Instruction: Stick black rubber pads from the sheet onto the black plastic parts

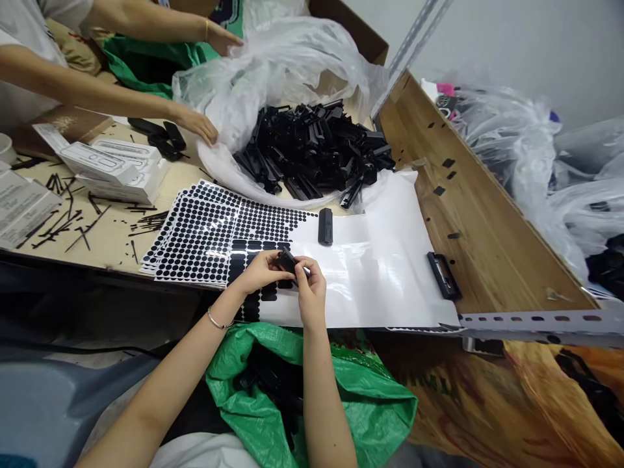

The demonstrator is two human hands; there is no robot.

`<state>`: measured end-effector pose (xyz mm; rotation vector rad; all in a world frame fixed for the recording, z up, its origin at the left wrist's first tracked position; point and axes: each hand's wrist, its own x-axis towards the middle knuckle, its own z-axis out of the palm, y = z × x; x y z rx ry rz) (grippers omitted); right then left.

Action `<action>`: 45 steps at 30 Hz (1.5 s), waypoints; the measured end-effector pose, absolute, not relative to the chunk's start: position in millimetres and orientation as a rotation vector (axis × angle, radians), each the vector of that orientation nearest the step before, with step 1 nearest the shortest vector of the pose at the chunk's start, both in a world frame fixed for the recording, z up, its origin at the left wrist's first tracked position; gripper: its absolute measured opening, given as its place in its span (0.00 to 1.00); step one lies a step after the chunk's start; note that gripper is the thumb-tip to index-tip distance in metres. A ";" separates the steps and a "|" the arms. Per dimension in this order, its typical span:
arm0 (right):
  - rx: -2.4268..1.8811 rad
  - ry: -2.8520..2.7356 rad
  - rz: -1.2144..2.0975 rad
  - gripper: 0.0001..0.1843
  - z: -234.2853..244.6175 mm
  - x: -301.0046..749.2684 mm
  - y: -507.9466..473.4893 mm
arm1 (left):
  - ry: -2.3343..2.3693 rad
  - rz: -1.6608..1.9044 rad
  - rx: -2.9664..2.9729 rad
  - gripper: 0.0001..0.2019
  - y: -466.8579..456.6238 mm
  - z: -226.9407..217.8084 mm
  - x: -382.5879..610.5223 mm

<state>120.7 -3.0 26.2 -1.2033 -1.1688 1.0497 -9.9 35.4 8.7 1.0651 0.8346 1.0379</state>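
My left hand [260, 270] and my right hand [312, 286] meet over a white backing sheet [380, 273], both closed on a small black plastic part [287, 261]. Under and left of them lies a sheet of black round stickers [209, 234], partly peeled. Another black part [325, 226] lies on the sheet just beyond my hands. A pile of black plastic parts [316, 146] sits in a clear plastic bag [273, 71] farther back.
A green bag [370, 403] holding black parts hangs below my arms. A wooden board [478, 221] slopes along the right, with a black part [443, 275] at its foot. Another person's hands [197, 123] reach for the clear bag. White boxes [112, 162] and black scraps lie left.
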 end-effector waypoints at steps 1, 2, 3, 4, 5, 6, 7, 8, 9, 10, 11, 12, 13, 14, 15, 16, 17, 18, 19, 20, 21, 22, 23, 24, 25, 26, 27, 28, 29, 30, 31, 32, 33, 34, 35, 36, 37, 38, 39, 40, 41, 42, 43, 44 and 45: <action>-1.203 -1.174 1.046 0.10 26.2 120.8 -2.9 | 0.834 1.036 1.063 0.17 35.3 8.5 -9.8; -1.204 -1.180 1.041 0.10 26.3 121.0 -2.9 | 0.833 1.036 1.063 0.17 35.3 8.3 -9.9; -1.206 -1.187 1.036 0.10 26.5 121.1 -2.9 | 0.831 1.035 1.064 0.17 35.2 8.1 -9.9; -1.209 -1.193 1.031 0.10 26.7 121.3 -2.9 | 0.828 1.037 1.066 0.18 35.1 7.9 -9.9; -1.212 -1.197 1.026 0.09 26.9 121.5 -2.9 | 0.825 1.039 1.067 0.18 35.1 7.8 -9.9; -1.216 -1.201 1.021 0.09 27.2 121.6 -2.9 | 0.823 1.042 1.067 0.18 35.0 7.8 -9.9; -1.219 -1.203 1.018 0.09 27.5 121.7 -2.9 | 0.821 1.044 1.066 0.18 35.1 7.8 -9.9; -1.222 -1.206 1.014 0.08 27.8 121.7 -2.9 | 0.821 1.044 1.065 0.18 35.1 8.0 -9.8; -1.225 -1.209 1.009 0.08 28.1 121.7 -2.8 | 0.820 1.044 1.063 0.18 35.2 8.2 -9.7; -1.228 -1.213 1.005 0.08 28.3 121.5 -2.8 | 0.820 1.043 1.061 0.18 35.3 8.5 -9.6; -1.231 -1.217 0.999 0.08 28.6 121.4 -2.8 | 0.818 1.043 1.058 0.18 35.4 8.7 -9.4; -1.235 -1.221 0.991 0.08 29.0 121.1 -2.9 | 0.815 1.043 1.055 0.18 35.5 8.9 -9.3; -1.239 -1.224 0.980 0.08 29.3 120.8 -3.1 | 0.812 1.044 1.050 0.18 35.6 9.0 -9.2; -1.244 -1.227 0.965 0.08 29.8 120.5 -3.3 | 0.810 1.045 1.047 0.18 35.6 9.1 -9.2; -1.249 -1.230 0.948 0.08 30.5 120.2 -3.7 | 0.809 1.045 1.047 0.18 35.6 9.1 -9.2; -1.256 -1.232 0.929 0.08 31.4 120.0 -4.2 | 0.809 1.045 1.048 0.18 35.6 9.1 -9.3; -1.264 -1.237 0.908 0.08 32.4 119.9 -4.7 | 0.811 1.044 1.053 0.18 35.4 9.1 -9.4; -1.275 -1.243 0.886 0.08 33.6 119.9 -5.3 | 0.813 1.043 1.062 0.18 35.3 9.1 -9.6; -1.291 -1.248 0.860 0.08 34.9 120.1 -5.9 | 0.815 1.037 1.075 0.17 35.1 9.1 -9.8; -1.311 -1.252 0.834 0.08 36.1 120.3 -6.4 | 0.817 1.031 1.090 0.17 34.9 9.3 -9.9; -1.335 -1.252 0.812 0.08 37.1 120.6 -6.8 | 0.819 1.022 1.106 0.16 34.7 9.4 -10.1; -1.357 -1.248 0.798 0.08 37.7 120.9 -7.1 | 0.821 1.013 1.120 0.16 34.6 9.6 -10.2; -1.377 -1.238 0.795 0.09 37.8 121.2 -7.1 | 0.823 1.004 1.131 0.16 34.6 9.8 -10.3; -1.393 -1.227 0.804 0.10 37.3 121.6 -6.9 | 0.824 0.997 1.138 0.15 34.7 9.9 -10.3; -1.406 -1.216 0.820 0.10 36.2 122.1 -6.4 | 0.826 0.993 1.140 0.15 34.8 10.0 -10.4; -1.415 -1.205 0.834 0.11 34.6 122.7 -5.7 | 0.828 0.989 1.139 0.15 35.0 9.9 -10.4; -1.426 -1.188 0.836 0.13 32.6 123.6 -4.9 | 0.831 0.984 1.136 0.16 35.2 9.8 -10.4; -1.441 -1.165 0.822 0.15 30.7 124.7 -3.9 | 0.833 0.980 1.131 0.16 35.4 9.7 -10.4; -1.459 -1.137 0.796 0.17 29.1 125.9 -2.8 | 0.832 0.975 1.125 0.16 35.6 9.6 -10.4; -1.477 -1.111 0.758 0.19 28.1 127.3 -1.5 | 0.828 0.973 1.119 0.17 35.7 9.6 -10.3; -1.489 -1.096 0.721 0.21 28.0 128.7 -0.1 | 0.819 0.972 1.113 0.17 35.8 9.6 -10.3; -1.488 -1.102 0.698 0.20 28.9 130.0 1.5 | 0.806 0.972 1.108 0.17 35.7 9.8 -10.2; -1.469 -1.128 0.707 0.19 30.8 131.1 3.3 | 0.790 0.973 1.104 0.17 35.6 9.9 -10.1; -1.431 -1.170 0.751 0.17 33.6 131.9 5.4 | 0.774 0.972 1.103 0.17 35.5 10.1 -10.0; -1.382 -1.222 0.823 0.16 36.9 132.4 7.8 | 0.761 0.969 1.103 0.17 35.3 10.1 -10.0; -1.331 -1.271 0.910 0.15 40.5 132.7 10.5 | 0.751 0.965 1.105 0.17 35.1 10.0 -10.0; -1.284 -1.313 0.998 0.14 44.0 132.7 13.3 | 0.747 0.960 1.109 0.17 35.0 9.8 -10.0; -1.247 -1.345 1.076 0.14 47.0 132.5 16.1 | 0.747 0.957 1.113 0.18 35.0 9.4 -10.1; -1.219 -1.371 1.139 0.14 49.3 132.2 18.6 | 0.751 0.957 1.115 0.18 35.1 8.8 -10.3; -1.197 -1.393 1.185 0.13 50.8 131.8 20.6 | 0.756 0.957 1.116 0.18 35.2 8.3 -10.5; -1.180 -1.414 1.214 0.13 51.5 131.6 22.0 | 0.762 0.956 1.117 0.17 35.4 7.7 -10.7; -1.166 -1.438 1.225 0.12 51.5 131.4 22.8 | 0.766 0.951 1.118 0.17 35.6 7.3 -11.0; -1.156 -1.469 1.215 0.11 50.9 131.4 22.8 | 0.766 0.943 1.120 0.16 35.8 7.1 -11.2; -1.150 -1.504 1.188 0.11 50.0 131.4 22.3 | 0.764 0.931 1.123 0.16 36.1 7.2 -11.4; -1.150 -1.540 1.147 0.10 48.8 131.6 21.4 | 0.759 0.916 1.126 0.15 36.2 7.5 -11.6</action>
